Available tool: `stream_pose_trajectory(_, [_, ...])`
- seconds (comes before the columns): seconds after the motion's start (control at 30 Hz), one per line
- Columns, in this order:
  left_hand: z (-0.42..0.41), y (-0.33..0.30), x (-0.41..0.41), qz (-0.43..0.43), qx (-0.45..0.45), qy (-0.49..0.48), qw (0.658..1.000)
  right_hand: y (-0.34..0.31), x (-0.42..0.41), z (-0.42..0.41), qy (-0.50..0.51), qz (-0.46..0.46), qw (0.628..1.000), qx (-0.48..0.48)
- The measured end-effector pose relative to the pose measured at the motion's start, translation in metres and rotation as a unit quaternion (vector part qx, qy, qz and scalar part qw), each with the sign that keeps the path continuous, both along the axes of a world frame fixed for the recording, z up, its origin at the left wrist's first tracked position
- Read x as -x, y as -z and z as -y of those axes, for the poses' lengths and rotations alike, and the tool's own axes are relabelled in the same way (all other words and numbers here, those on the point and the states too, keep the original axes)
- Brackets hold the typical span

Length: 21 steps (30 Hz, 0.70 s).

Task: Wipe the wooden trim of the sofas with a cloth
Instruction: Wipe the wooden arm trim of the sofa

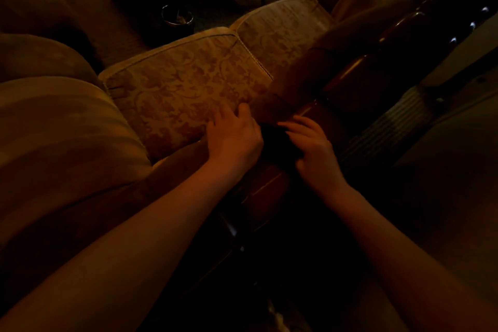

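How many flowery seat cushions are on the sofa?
2: one tan floral-patterned seat cushion beside the left hand, another farther along. More may be hidden.

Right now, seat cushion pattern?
Tan floral scroll damask on the seat cushion, clearest in the head view.

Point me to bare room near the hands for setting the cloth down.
Free: patterned seat cushion, between padded armrest and wooden trim. Crowded: trim where left hand, dark cloth and right hand bunch.
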State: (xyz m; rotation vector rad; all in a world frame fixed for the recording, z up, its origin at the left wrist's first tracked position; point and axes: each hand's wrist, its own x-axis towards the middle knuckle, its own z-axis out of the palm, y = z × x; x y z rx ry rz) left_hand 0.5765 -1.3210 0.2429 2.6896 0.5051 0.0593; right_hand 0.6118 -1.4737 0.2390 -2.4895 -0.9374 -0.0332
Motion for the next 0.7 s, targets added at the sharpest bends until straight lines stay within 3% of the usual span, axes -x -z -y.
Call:
stream_pose_trajectory(0.13, [-0.002, -0.004, 0.003, -0.036, 0.02, -0.016, 0.999, -0.001, -0.007, -0.035, -0.003, -0.03, 1.0, 0.003])
stream_pose_trajectory(0.23, [-0.002, -0.005, 0.006, -0.009, -0.002, -0.012, 1.0, -0.006, 0.015, -0.003, 0.006, -0.028, 1.0, 0.002])
stream_pose_trajectory(0.33, [-0.001, -0.006, 0.004, -0.007, 0.014, -0.017, 1.0, -0.009, 0.027, 0.016, 0.031, -0.085, 0.996, 0.012])
stream_pose_trajectory(0.47, [-0.002, -0.005, 0.003, -0.012, -0.006, -0.021, 1.0, -0.011, 0.007, -0.027, 0.072, -0.091, 0.993, -0.005])
stream_pose_trajectory(0.6, [-0.002, -0.004, 0.004, 0.005, -0.006, -0.041, 0.999, -0.007, -0.037, -0.054, 0.03, 0.022, 0.988, 0.148])
stream_pose_trajectory(0.7, [-0.001, -0.003, 0.005, 0.016, 0.003, -0.042, 0.999, -0.032, -0.093, -0.045, 0.053, 0.028, 0.957, 0.283])
